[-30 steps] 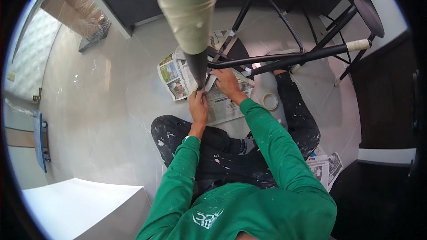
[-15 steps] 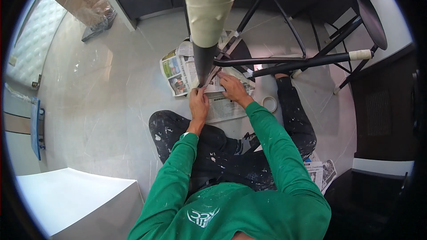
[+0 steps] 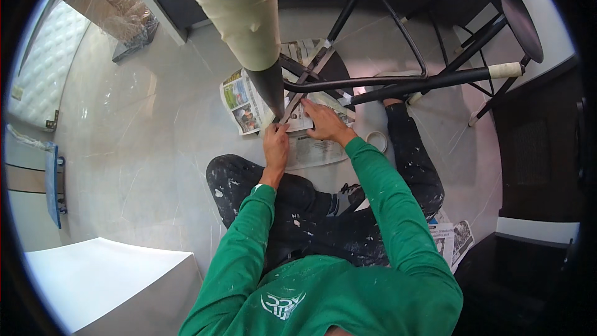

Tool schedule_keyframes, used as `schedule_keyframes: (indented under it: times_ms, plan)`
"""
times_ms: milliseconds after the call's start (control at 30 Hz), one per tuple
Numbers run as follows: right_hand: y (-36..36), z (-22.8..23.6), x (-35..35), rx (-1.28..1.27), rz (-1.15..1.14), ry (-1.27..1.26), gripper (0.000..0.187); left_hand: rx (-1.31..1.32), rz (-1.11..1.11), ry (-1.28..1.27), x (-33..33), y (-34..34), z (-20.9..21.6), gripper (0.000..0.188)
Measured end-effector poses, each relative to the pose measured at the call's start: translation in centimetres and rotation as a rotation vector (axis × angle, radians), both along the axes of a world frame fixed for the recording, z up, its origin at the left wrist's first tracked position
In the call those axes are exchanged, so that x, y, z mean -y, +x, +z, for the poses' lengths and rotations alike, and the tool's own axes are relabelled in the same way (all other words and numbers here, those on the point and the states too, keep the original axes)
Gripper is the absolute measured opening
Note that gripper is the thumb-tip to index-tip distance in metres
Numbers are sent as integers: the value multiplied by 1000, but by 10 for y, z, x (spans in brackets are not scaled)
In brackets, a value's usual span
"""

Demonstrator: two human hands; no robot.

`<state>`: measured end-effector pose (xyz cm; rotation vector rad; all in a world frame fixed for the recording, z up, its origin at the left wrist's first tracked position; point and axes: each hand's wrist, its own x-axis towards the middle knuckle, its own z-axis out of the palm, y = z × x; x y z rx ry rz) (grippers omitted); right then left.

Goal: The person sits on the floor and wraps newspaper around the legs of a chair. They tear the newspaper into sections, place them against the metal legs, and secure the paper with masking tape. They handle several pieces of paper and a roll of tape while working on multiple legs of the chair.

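A black metal stool lies upside down, its dark round seat (image 3: 336,74) resting on spread newspaper (image 3: 241,107). One leg (image 3: 268,90) rises toward me, its upper end wrapped in cream masking tape (image 3: 239,18). At that leg's base, my left hand (image 3: 275,149) has its thumb and fingertips pinched together; what they grip is too small to make out. My right hand (image 3: 328,124) reaches to the flat crossbar (image 3: 293,104) beside it, fingers stretched out and fingertips touching the bar. A narrow strip seems to lie along that bar between my hands.
A tape roll (image 3: 376,142) sits by my right wrist. Another black stool (image 3: 513,22) stands at right, near a dark cabinet (image 3: 538,149). More newspaper (image 3: 444,242) lies beside my right thigh. A white box-like surface (image 3: 112,280) fills the lower left; a plastic-wrapped carton (image 3: 102,9) stands far left.
The near leg and its taped end appear farther left in view. The strip between my hands, raised before, now looks flatter against the crossbar. My right hand has shifted slightly left.
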<state>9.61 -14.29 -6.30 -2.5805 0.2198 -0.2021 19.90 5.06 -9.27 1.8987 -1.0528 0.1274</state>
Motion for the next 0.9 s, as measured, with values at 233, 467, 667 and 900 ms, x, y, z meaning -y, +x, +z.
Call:
schedule_keyframes:
  times_ms: [233,467,667,900]
  plan:
    - [-9,0,5,-74,125,-212,104,35,-25,103,4,-3,3,39]
    - [-13,-12,-11,-103,97,-334,121,143,-172,274,-1,4,11,45]
    - [-19,-26,-12,-75,56,-351,125,375,-374,485,8,-15,29,77]
    - [-17,-28,-13,-56,70,-327,133,524,-280,677,-8,-14,5,79]
